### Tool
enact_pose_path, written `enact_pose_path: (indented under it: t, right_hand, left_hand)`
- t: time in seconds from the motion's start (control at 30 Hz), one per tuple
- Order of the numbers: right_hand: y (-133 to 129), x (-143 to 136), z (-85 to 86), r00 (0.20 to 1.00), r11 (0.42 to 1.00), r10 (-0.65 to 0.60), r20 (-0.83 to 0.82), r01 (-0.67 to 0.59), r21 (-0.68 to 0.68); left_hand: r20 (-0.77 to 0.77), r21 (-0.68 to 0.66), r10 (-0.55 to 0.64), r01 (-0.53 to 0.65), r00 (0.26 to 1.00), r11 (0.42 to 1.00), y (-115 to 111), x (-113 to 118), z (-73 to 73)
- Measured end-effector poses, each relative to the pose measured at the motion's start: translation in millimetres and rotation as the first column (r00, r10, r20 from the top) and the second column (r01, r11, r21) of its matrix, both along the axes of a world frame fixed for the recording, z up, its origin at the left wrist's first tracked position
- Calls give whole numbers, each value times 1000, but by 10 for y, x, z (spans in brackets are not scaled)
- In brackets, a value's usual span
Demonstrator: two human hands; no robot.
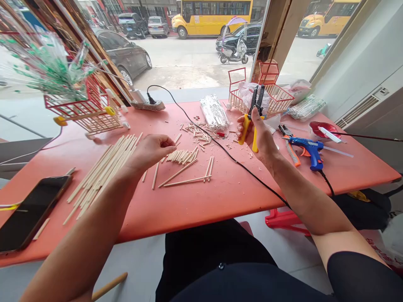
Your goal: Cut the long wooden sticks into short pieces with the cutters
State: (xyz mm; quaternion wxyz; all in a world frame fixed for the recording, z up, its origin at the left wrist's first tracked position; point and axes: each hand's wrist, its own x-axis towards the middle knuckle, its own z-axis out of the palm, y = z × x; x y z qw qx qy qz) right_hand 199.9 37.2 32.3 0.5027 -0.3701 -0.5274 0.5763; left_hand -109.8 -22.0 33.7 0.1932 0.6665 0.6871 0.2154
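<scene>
My right hand (255,130) is wrapped round wire strippers (252,121) with yellow handles, held up above the table, black jaws pointing up. My left hand (154,152) hovers over the table with its fingers curled together; anything between the fingertips is hidden. Just right of it lies a row of short cut wooden sticks (182,156). Several longer sticks (188,181) lie in front of that row. A bundle of long wooden sticks (110,167) is spread beside my left forearm.
Small offcuts (201,135) are scattered behind the row. A black cable (231,157) crosses the table (176,209). At right are a blue glue gun (310,151) and orange-handled pliers (292,151). Stick-built carts (85,109) and a phone (33,209) are at left.
</scene>
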Motion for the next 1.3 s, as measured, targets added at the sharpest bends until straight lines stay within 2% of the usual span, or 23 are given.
enact_pose_path:
  t: [0.27, 0.4, 0.57, 0.7, 0.8, 0.9, 1.0, 1.07, 1.17, 1.3]
  right_hand:
    - [17, 26, -15, 999, 1000, 4, 35, -5, 8]
    - [28, 37, -37, 999, 1000, -22, 37, 22, 17]
    - [-8, 11, -25, 999, 999, -42, 27, 41, 28]
    - [-54, -4, 1, 998, 999, -34, 47, 32, 35]
    - [-83, -10, 0, 997, 999, 29, 65, -32, 37]
    - [-111, -35, -31, 986, 988, 154, 64, -153, -11]
    - [-144, -85, -75, 961, 956, 276, 11, -274, -103]
    - [-167, -120, -97, 944, 931, 326, -48, -329, -160]
    - [-201, -155, -109, 924, 899, 363, -122, -381, -215]
    - [-243, -160, -107, 913, 893, 399, -88, -409, -187]
  left_hand:
    - [-143, 18, -120, 124, 982, 992, 326, 407, -119]
    - [-194, -1, -132, 134, 972, 991, 381, 446, -179]
    - [-269, 20, -93, 102, 959, 995, 388, 499, -238]
    - [-257, 8, -63, 68, 964, 998, 372, 533, -218]
    - [-114, -29, -41, 38, 993, 999, 295, 512, -103]
    - [168, -88, -122, 138, 978, 986, 168, 516, 41]
    - [374, 1, -314, 338, 873, 941, 53, 608, 120]
    - [469, 44, -385, 415, 795, 909, 2, 704, 124]
    - [583, 45, -382, 441, 717, 896, -37, 841, 92]
    - [675, 70, -350, 416, 650, 907, -55, 946, 40]
